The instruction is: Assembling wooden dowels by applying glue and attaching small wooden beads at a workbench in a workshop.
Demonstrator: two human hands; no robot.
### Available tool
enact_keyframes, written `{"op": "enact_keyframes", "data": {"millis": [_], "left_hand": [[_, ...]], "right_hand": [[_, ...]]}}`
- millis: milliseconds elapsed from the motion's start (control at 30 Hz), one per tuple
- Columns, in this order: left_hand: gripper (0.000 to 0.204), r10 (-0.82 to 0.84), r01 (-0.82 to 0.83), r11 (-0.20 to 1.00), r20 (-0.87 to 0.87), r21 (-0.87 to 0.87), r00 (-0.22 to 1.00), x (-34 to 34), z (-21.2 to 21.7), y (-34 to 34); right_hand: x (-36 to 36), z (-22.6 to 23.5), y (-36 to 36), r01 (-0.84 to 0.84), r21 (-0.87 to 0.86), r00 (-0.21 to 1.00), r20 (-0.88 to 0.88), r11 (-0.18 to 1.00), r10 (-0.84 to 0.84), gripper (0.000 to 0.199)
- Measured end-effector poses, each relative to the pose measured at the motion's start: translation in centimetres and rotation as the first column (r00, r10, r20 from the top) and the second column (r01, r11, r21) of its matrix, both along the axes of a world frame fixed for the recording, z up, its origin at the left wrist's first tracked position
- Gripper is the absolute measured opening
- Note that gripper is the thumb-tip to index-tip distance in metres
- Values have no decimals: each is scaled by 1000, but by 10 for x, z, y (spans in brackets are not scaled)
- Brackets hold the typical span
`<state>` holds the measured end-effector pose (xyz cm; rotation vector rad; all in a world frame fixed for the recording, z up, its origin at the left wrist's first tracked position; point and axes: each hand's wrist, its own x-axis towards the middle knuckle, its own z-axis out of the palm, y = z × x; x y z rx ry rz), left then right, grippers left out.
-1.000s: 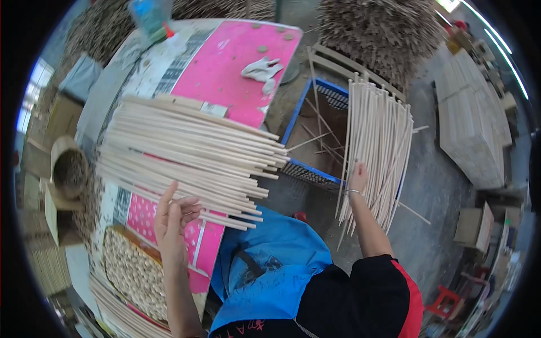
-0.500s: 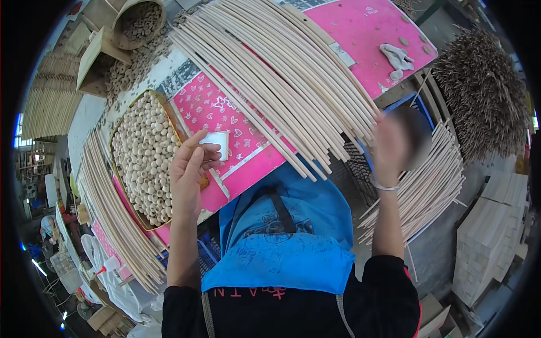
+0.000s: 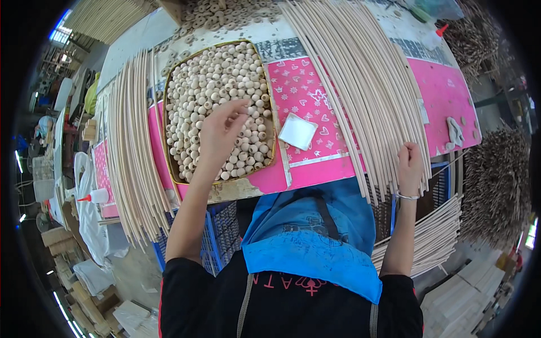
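Central rods (image 3: 369, 96) partly beyond upper edge

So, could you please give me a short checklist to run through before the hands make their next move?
1. Left hand over the bead tray: ok.
2. Bead between the left hand's fingers: cannot tell; any such bead is too small to make out.
3. Right hand at the near ends of the wooden rods: ok, though whether it grips one: cannot tell.
4. Supply of wooden beads: ok, they cover most of the tray.
5. White square dish clear of both hands: ok, it sits between tray and rods.
6. Near rod ends lined up evenly: not ok, they are staggered.
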<state>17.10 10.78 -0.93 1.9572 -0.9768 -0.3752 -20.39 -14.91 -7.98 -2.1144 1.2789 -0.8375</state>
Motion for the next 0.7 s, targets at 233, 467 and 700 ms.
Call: {"op": "enact_keyframes", "data": {"millis": [233,467,700], "left_hand": [[18,-134,-2,972,565,234,814,17,-31,-41],[18,-125,7,976,535,217,836,18,-32,-45],[20,-98,-14,980,-538,-201,837,-14,-12,-20]], "right_hand": [[97,93,43,-288,285,811,580,914,75,19],[174,102,64,-534,51,806,330,844,491,11],[198,94,79,-598,-62,793,93,799,601,12]]}}
